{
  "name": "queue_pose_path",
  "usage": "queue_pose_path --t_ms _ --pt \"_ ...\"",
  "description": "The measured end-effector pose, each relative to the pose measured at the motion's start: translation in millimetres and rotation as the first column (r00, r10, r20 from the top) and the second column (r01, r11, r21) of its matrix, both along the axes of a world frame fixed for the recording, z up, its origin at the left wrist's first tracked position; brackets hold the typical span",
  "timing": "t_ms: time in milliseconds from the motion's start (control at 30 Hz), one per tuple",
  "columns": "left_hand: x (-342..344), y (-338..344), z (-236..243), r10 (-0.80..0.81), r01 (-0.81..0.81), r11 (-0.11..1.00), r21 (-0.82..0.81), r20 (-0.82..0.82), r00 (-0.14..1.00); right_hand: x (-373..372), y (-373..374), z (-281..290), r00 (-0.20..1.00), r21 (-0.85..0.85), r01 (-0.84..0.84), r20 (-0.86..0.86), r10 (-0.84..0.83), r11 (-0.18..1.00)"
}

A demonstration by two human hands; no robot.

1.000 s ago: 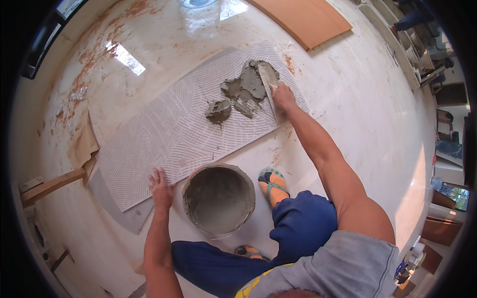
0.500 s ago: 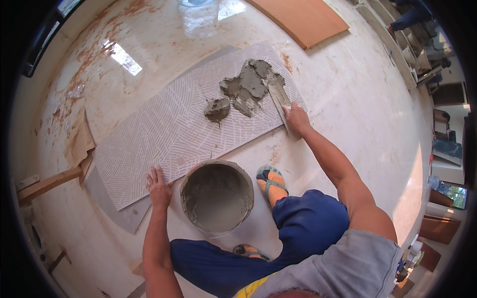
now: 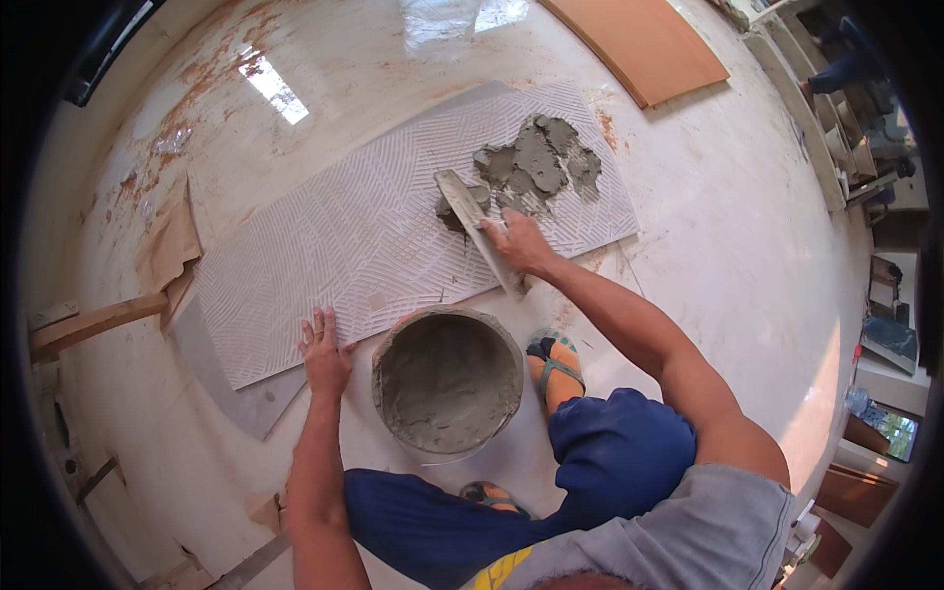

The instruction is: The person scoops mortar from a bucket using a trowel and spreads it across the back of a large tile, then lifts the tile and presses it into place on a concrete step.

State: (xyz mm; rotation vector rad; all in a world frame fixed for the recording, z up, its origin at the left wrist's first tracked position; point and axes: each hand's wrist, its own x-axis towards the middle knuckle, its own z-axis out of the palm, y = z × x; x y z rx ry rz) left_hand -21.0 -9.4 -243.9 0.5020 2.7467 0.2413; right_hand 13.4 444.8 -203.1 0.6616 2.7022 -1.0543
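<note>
A large rectangular tile (image 3: 324, 226), its pale surface finely ridged, lies on a grey sheet (image 3: 206, 364). Lumpy grey mortar (image 3: 536, 157) is piled toward its right end. My right hand (image 3: 516, 241) grips a long flat trowel (image 3: 462, 211), held diagonally over the left side of the mortar, its upper end at a smaller lump. My left hand (image 3: 324, 354) rests with fingers spread on the tile's near left edge. Just to the right of that hand, in front of the tile, stands a round bucket (image 3: 438, 383) of wet grey mix, between it and my sandalled foot.
An orange-brown board (image 3: 634, 44) lies at the back right. A wooden batten (image 3: 98, 324) and torn brown paper (image 3: 167, 231) are at the left. Stacked pale boards (image 3: 787, 118) line the right side, where another person's dark-trousered leg (image 3: 836, 69) shows.
My right hand and the trowel have moved from the right end of the tile leftward to the smaller lump. The view has shifted slightly; my left hand stays at the tile's edge.
</note>
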Motion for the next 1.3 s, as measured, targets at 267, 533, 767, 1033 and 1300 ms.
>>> queue_pose_path --t_ms 267,533,767,1033,1300 --pt "3.0 -2.5 -4.9 0.043 -0.042 0.997 0.068 -0.011 0.999 -113.3 -130.4 2.8 0.901 0.084 -0.433 0.036 0.432 0.897" --pt "2.5 -5.7 -0.9 0.053 -0.052 0.997 0.057 -0.019 0.998 -75.1 -84.0 16.2 0.812 0.311 -0.572 0.083 0.578 0.759" --pt "1.1 -7.3 2.1 0.051 -0.051 0.998 0.027 -0.015 0.999 -64.3 56.9 33.4 0.923 0.582 -0.375 0.157 0.352 0.721" --pt "-1.8 2.5 -2.2 0.023 -0.023 0.999 0.034 0.001 1.000 -95.8 102.6 -11.7 0.996 0.297 0.082 0.004 -0.087 0.952" --pt "4.4 -27.7 12.3 0.043 -0.043 0.999 -0.012 -0.026 0.999 -167.7 -100.9 18.8 0.963 -0.225 -0.082 0.233 0.135 0.971"
